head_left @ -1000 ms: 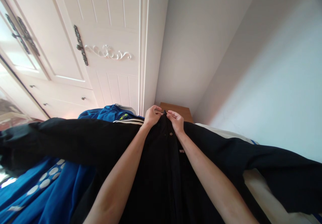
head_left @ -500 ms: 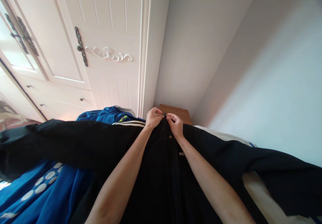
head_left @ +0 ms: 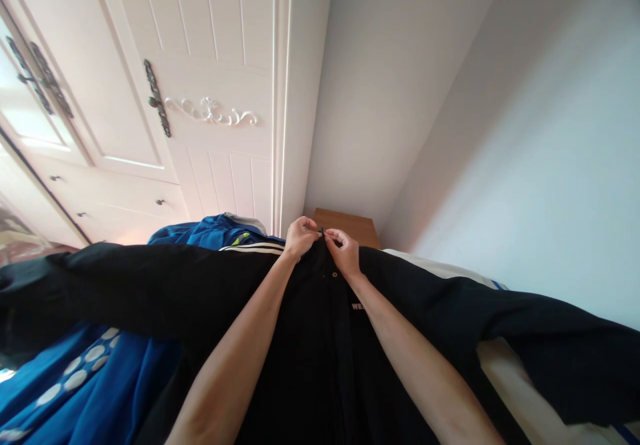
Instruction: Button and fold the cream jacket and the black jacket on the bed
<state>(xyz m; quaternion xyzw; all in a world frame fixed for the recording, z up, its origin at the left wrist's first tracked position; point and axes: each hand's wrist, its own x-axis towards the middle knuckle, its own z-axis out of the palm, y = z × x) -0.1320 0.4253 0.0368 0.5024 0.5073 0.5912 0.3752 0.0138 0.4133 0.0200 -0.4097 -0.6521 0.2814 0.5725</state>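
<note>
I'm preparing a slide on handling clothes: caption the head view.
Left hand and right hand pinch the top of a black jacket spread over blue clothing.

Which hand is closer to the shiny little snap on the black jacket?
Right. The right hand is just above the snap in the picture; the left hand is farther, up and left.

A room in a home, seemingly a bedroom. A white panelled wardrobe (head_left: 195, 51) fills the upper left of the frame, with ornate dark handles (head_left: 157, 98), a raised scroll ornament (head_left: 210, 111) and small drawer knobs (head_left: 159, 202) below. Everyday clothes, a black jacket (head_left: 300, 358) and blue garments (head_left: 120, 378), spread across the bottom; a plain pale wall (head_left: 540, 165) occupies the right.
</note>
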